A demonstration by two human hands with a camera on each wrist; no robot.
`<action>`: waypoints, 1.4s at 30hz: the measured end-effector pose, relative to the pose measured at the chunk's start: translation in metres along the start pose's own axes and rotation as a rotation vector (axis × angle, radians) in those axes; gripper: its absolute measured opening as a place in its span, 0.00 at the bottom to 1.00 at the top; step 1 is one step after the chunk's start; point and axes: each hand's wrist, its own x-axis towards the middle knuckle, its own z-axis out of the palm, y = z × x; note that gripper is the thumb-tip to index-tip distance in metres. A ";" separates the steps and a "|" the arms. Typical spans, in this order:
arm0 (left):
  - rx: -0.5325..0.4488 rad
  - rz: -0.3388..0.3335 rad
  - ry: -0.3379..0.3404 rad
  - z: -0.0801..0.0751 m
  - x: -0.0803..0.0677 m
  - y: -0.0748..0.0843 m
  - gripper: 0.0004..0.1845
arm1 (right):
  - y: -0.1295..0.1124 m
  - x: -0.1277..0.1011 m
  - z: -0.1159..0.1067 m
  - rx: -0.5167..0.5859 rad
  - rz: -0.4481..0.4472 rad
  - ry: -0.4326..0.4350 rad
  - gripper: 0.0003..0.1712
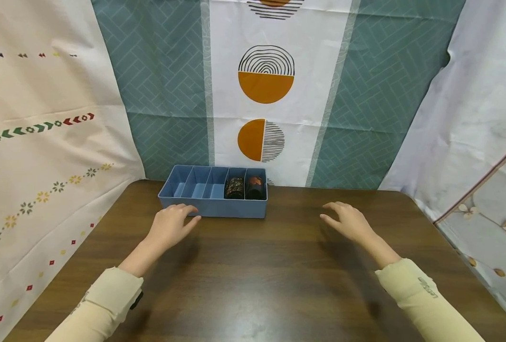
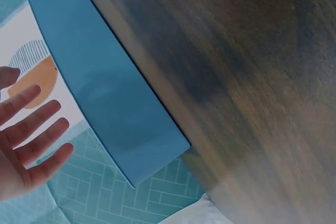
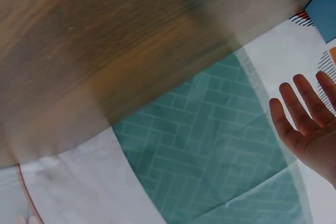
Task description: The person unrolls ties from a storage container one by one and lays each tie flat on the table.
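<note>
Right wrist view: table [image 3: 94, 51] blurred; right hand [image 3: 310, 124] cut off (frame edge).

The organiser tray [image 1: 213, 209] is plain slate blue. One roll [image 1: 234, 188] in it is black with a fine gold pattern; the roll beside it [image 1: 255, 187] is black with a red-orange motif. The bench [image 1: 261, 280] is dark brown wood grain. The backdrop cloth [image 1: 377, 95] is teal herringbone, with a white strip bearing orange half-circles and black lines. Both sleeves [image 1: 103, 304] are pale cream.
</note>
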 end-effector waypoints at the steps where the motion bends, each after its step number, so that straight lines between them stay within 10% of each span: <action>1: 0.001 0.002 0.003 0.000 0.001 0.000 0.12 | -0.002 0.001 0.000 0.003 -0.005 0.000 0.24; 42: 0.020 -0.094 -0.021 0.001 0.035 -0.033 0.13 | -0.088 0.050 0.023 0.057 -0.312 -0.060 0.19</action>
